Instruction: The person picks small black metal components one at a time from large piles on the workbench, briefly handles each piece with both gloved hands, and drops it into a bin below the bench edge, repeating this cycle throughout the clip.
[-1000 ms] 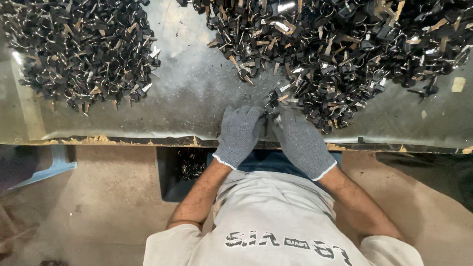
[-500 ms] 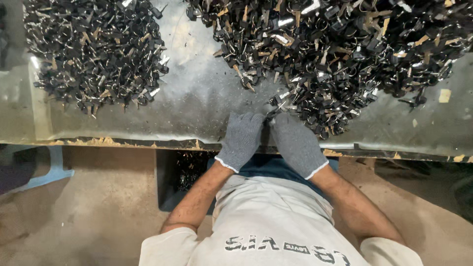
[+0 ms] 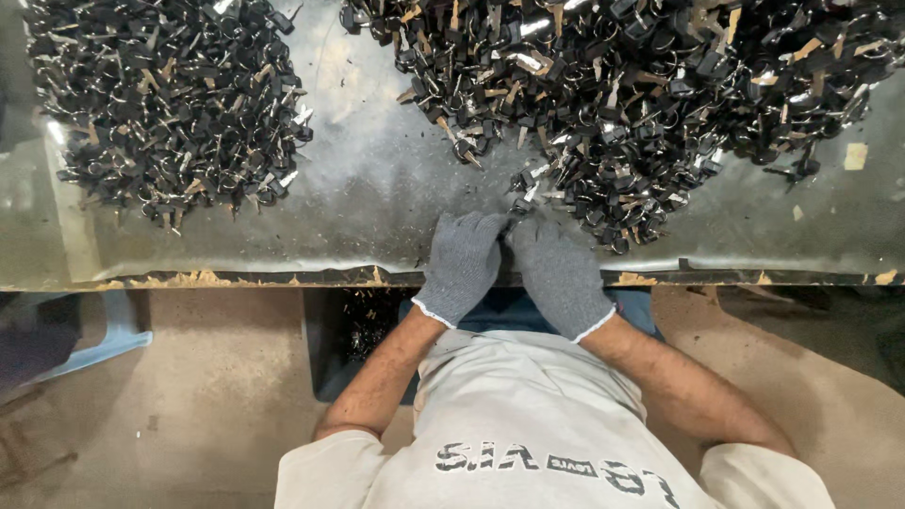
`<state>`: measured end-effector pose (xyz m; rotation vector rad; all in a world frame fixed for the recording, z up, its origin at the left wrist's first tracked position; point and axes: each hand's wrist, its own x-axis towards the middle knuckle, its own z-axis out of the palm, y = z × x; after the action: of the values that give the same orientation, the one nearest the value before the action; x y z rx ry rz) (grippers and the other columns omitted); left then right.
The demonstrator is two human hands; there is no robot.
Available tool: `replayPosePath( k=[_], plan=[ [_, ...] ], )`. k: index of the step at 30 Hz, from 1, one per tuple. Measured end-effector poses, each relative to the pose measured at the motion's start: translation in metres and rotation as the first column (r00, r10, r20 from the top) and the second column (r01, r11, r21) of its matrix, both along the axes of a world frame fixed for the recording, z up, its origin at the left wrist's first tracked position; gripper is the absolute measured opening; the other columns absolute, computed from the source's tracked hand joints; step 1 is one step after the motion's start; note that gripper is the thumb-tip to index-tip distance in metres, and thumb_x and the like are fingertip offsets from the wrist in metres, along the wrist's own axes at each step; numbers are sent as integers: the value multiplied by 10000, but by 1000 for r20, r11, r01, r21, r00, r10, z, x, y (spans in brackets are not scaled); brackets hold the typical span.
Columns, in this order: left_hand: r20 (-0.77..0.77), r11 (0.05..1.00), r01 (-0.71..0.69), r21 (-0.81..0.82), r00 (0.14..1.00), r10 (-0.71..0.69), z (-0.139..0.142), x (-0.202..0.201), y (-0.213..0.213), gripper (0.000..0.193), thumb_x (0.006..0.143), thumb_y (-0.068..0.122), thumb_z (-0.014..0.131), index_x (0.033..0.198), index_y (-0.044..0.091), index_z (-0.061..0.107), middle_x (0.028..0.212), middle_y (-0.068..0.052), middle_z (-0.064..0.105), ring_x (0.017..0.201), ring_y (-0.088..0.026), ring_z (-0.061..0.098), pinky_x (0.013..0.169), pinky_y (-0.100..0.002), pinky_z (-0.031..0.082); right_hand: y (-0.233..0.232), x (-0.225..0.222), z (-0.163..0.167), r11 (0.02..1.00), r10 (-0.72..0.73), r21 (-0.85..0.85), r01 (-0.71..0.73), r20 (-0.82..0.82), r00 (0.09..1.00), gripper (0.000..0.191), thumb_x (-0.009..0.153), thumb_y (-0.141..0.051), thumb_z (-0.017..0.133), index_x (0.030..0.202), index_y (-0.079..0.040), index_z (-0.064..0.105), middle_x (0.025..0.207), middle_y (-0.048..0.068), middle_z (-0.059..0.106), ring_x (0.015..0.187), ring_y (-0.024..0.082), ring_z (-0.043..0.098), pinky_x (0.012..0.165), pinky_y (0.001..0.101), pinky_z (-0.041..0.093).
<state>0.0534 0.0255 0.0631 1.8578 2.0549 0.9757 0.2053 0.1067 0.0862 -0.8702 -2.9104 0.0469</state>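
Two heaps of small black metal parts on the desk [image 3: 377, 188]: left heap [image 3: 170, 104] and right heap [image 3: 641, 85]. Two grey knit gloves: left hand [image 3: 462, 264], right hand [image 3: 558, 273].

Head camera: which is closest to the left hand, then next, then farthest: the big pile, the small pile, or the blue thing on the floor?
From the left hand:
1. Big pile, just ahead and to the right, its near edge at the fingertips.
2. Small pile, across the table to the left.
3. Blue thing, far left, down on the floor.
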Motion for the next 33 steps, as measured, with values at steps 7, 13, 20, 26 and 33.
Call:
replayPosePath(
  k=[7,13,20,26,33],
  plan=[
    [-46,1000,0,17,999,0,3,0,0,351,840,46,658,1190,61,639,976,-119,655,916,-331,644,859,-472,471,29,-5,5,792,32,-610,4,48,998,241,957,-213,611,1032,15,593,908,258,712,856,420,702,832,569,538],
    [-60,993,-108,39,992,110,9,4,-8,335,851,132,716,1163,49,625,931,-95,659,858,-317,653,759,-467,456,29,0,11,677,-276,-687,264,96,956,407,1000,-289,596,1210,46,497,911,266,712,861,441,722,723,543,576],
    [-101,988,-149,-30,984,145,5,5,-7,181,799,158,750,928,101,635,842,-105,636,730,-349,611,692,-481,445,5,23,-7,995,46,-84,-56,-118,992,193,973,-202,626,1057,-32,596,947,168,690,838,332,745,650,422,609],
    [-7,998,-58,12,998,59,-2,15,-8,145,772,102,713,803,94,571,763,-114,599,722,-356,615,680,-485,428,-6,14,-10,995,-21,-90,31,103,994,235,986,-207,601,1114,-11,623,1037,191,709,680,264,721,499,386,571],
    [-127,999,-33,-27,991,30,-6,19,-11,120,788,66,688,813,86,572,749,-132,593,707,-345,618,677,-473,443,18,3,13,962,82,-249,-108,-115,990,596,858,-207,621,1363,97,534,1266,280,623,1107,432,668,925,507,540]
  ],
)
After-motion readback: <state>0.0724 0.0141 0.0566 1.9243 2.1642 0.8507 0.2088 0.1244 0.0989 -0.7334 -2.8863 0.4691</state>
